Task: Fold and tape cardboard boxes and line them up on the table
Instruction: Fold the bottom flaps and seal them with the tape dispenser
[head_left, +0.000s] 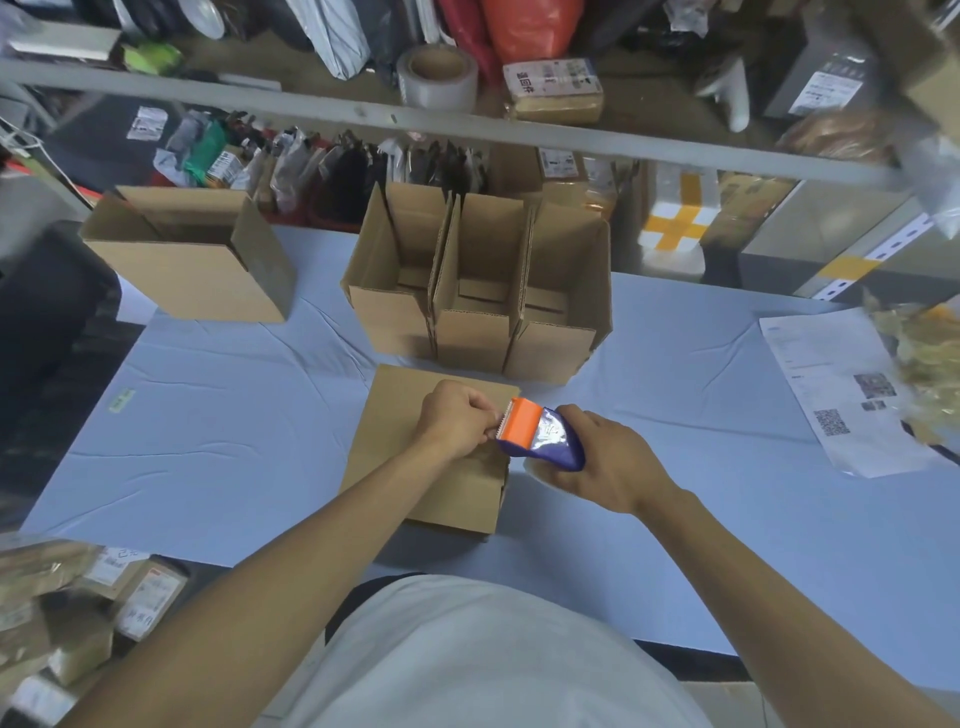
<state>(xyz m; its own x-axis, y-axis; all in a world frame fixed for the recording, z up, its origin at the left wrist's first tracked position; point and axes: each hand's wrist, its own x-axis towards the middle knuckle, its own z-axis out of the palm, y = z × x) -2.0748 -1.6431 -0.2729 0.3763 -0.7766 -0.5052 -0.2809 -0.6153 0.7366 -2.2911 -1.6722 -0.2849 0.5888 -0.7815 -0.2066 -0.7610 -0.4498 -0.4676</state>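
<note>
Plain brown box (415, 467) flat-topped on table; left hand (457, 418) pinches tape end, right hand (605, 462) grips orange-purple dispenser (537, 434).

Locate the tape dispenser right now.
Head view, centre: the tape dispenser is held in the right hand above the right edge of the closed cardboard box, while the left hand pinches at its orange cutter end.

Blue table (218, 415) bears cardboard boxes (467, 291); printed sheet (841, 395).
</note>
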